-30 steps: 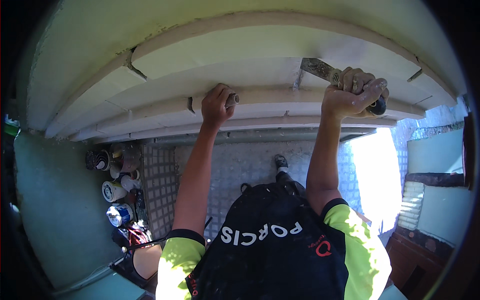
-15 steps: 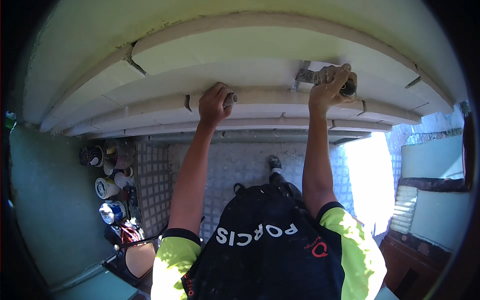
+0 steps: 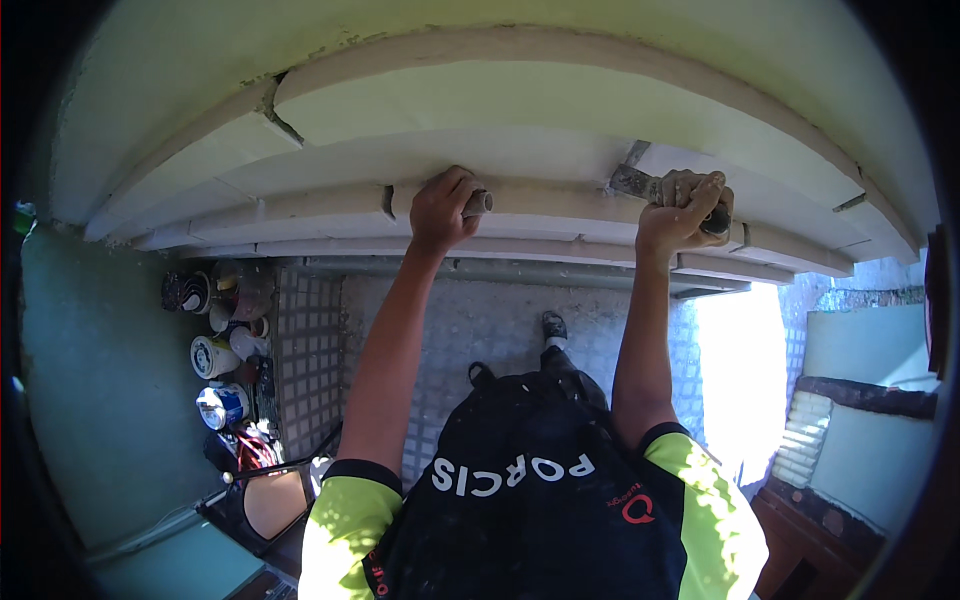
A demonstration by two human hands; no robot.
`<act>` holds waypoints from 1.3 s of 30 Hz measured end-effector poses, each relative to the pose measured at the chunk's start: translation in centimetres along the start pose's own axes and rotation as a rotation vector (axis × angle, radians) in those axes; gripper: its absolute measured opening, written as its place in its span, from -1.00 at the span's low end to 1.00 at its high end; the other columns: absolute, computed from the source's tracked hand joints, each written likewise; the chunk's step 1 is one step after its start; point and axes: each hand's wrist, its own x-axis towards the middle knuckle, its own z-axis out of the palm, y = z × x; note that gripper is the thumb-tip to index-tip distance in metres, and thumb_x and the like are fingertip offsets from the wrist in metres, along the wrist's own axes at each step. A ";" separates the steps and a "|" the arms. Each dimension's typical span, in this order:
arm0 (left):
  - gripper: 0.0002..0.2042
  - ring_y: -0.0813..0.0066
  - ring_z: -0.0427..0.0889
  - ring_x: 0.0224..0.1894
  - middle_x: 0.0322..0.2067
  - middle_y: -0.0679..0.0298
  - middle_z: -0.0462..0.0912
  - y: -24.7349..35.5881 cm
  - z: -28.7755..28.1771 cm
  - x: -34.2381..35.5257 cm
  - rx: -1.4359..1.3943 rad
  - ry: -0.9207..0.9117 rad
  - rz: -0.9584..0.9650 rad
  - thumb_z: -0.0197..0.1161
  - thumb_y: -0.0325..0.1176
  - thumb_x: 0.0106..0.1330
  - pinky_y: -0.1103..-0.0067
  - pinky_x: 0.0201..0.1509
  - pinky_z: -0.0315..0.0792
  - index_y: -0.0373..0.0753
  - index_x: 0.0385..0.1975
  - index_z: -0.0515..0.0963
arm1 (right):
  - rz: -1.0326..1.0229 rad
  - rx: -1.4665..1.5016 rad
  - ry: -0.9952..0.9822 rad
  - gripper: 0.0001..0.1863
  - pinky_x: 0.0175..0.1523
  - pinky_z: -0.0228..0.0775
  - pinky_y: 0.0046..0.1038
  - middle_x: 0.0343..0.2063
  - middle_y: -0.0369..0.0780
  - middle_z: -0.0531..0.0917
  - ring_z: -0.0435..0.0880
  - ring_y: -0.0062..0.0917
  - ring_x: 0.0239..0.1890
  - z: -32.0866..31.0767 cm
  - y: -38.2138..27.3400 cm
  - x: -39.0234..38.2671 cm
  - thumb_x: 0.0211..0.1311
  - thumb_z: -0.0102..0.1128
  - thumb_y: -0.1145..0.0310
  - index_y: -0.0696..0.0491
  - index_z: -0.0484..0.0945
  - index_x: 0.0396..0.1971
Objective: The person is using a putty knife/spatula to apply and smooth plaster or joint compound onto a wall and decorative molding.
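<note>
The right hand (image 3: 686,208) is closed in a fist around the handle of a flat-bladed scraper (image 3: 632,182); the blade is pointed left, beside the lower end of a dark joint (image 3: 637,152) between pale blocks (image 3: 520,150) (contact with the joint cannot be told). By the left hand (image 3: 440,208), fingers curled, a grey cylindrical piece (image 3: 482,203) is clasped at the pale ledge (image 3: 330,205) below. Farther left, buckets (image 3: 222,405) are lined up near a green wall (image 3: 110,390).
</note>
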 end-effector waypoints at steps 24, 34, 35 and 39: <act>-0.86 0.21 0.62 -0.34 -0.37 0.29 0.57 -0.5 -0.2 -0.2 -0.013 -0.007 0.009 0.30 -0.44 -0.03 0.40 -0.30 0.50 -0.13 -0.44 0.54 | -0.046 -0.096 -0.037 -0.55 -0.67 -0.09 -0.59 -0.80 -0.42 0.16 0.05 -0.74 -0.78 -0.3 -1.2 0.4 0.41 0.02 0.31 -0.06 0.13 -0.71; -0.85 0.17 0.61 -0.34 -0.38 0.25 0.56 0.0 0.2 0.1 -0.018 -0.024 0.000 0.27 -0.45 -0.01 0.36 -0.28 0.52 -0.16 -0.40 0.54 | -0.227 0.302 -0.058 -0.69 -0.71 -0.02 -0.61 -0.76 -0.32 0.31 0.21 -0.72 -0.76 3.7 -4.3 2.4 0.34 0.06 0.48 0.07 0.25 -0.62; -0.85 0.17 0.61 -0.34 -0.38 0.25 0.56 0.0 0.3 0.1 -0.021 -0.025 0.008 0.27 -0.45 -0.01 0.36 -0.28 0.52 -0.16 -0.40 0.54 | -0.235 0.303 -0.054 -0.69 -0.71 -0.02 -0.61 -0.76 -0.32 0.31 0.21 -0.72 -0.76 4.0 -4.1 2.1 0.34 0.06 0.48 0.07 0.25 -0.62; -0.85 0.16 0.62 -0.32 -0.38 0.24 0.56 0.1 0.4 0.0 -0.035 -0.012 0.036 0.26 -0.44 0.00 0.36 -0.27 0.51 -0.16 -0.39 0.53 | -0.179 0.186 -0.054 -0.68 -0.71 -0.01 -0.62 -0.77 -0.30 0.36 0.29 -0.72 -0.75 4.1 -4.4 2.8 0.30 0.03 0.54 0.09 0.29 -0.69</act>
